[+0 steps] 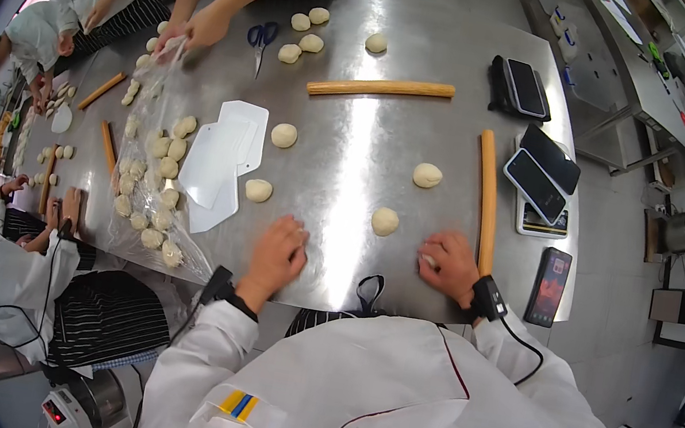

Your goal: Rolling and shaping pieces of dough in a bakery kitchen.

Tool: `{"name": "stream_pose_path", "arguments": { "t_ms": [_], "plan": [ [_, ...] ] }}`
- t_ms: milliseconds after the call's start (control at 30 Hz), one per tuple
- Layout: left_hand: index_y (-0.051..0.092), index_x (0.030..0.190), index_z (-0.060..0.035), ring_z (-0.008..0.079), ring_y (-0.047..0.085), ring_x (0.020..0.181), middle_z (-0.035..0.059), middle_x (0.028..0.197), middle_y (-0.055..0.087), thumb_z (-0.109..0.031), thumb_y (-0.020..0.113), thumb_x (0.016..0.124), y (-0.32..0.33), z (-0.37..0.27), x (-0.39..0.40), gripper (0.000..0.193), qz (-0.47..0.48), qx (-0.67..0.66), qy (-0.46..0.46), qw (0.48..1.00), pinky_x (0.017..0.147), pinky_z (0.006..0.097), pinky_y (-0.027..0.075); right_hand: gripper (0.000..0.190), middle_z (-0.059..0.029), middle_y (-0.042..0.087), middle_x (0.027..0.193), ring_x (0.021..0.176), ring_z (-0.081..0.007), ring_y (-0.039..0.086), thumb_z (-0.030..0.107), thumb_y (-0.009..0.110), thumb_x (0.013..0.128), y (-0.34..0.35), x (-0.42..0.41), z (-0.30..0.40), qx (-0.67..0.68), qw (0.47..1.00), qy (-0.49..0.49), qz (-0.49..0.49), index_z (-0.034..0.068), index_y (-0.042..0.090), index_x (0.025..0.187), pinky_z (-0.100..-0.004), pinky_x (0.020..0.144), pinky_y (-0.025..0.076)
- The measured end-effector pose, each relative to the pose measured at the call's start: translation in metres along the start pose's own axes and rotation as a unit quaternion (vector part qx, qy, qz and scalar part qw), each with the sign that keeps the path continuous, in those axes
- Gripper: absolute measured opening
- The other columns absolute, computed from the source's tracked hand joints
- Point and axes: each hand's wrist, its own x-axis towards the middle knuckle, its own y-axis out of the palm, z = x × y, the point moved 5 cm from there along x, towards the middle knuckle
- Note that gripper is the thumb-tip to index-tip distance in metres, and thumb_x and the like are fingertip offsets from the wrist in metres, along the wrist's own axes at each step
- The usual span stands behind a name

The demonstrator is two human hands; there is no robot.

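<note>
My left hand (277, 252) rests curled palm-down on the steel table (341, 267), slightly blurred. Whether dough lies beneath its fingers I cannot tell. My right hand (450, 266) is cupped around a dough piece (429, 261), of which only a small pale part shows between thumb and fingers. Between and beyond my hands sit a round dough ball (385, 221) and another with a visible seam (427, 176). Two more balls, one nearer (259, 191) and one farther (283, 135), lie ahead of my left hand. A wooden rolling pin (485, 203) lies just beyond my right wrist.
White plastic scrapers (223, 161) and plastic-covered dough balls (162, 185) lie left. A co-worker's hands (201, 27) hold the plastic sheet near scissors (260, 46). Another rolling pin (381, 90) lies across the table. Phones (535, 185) rest on a scale (541, 222) at right.
</note>
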Motion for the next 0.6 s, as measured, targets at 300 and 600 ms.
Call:
{"name": "stream_pose_path", "arguments": {
  "t_ms": [300, 600],
  "plan": [
    [0.066, 0.092, -0.0069, 0.0358, 0.06, 0.095, 0.0141, 0.097, 0.062, -0.013, 0.076, 0.071, 0.004, 0.011, 0.033, 0.024, 0.013, -0.039, 0.001, 0.999, 0.085, 0.0437, 0.048, 0.011, -0.0099, 0.062, 0.093, 0.089, -0.0312, 0.059, 0.01, 0.071, 0.073, 0.012, 0.018, -0.016, -0.073, 0.993, 0.085, -0.029, 0.006, 0.065, 0.082, -0.0422, 0.081, 0.048],
    [0.066, 0.091, -0.0077, 0.0346, 0.057, 0.091, 0.0116, 0.097, 0.059, -0.013, 0.073, 0.072, -0.003, -0.004, 0.038, 0.022, -0.033, 0.012, 0.03, 0.999, 0.079, 0.0443, 0.046, 0.01, -0.008, 0.061, 0.096, 0.093, -0.03, 0.058, 0.012, 0.069, 0.077, 0.02, 0.035, -0.013, -0.087, 0.99, 0.098, -0.045, 0.008, 0.066, 0.086, -0.0429, 0.084, 0.046]
  ]
}}
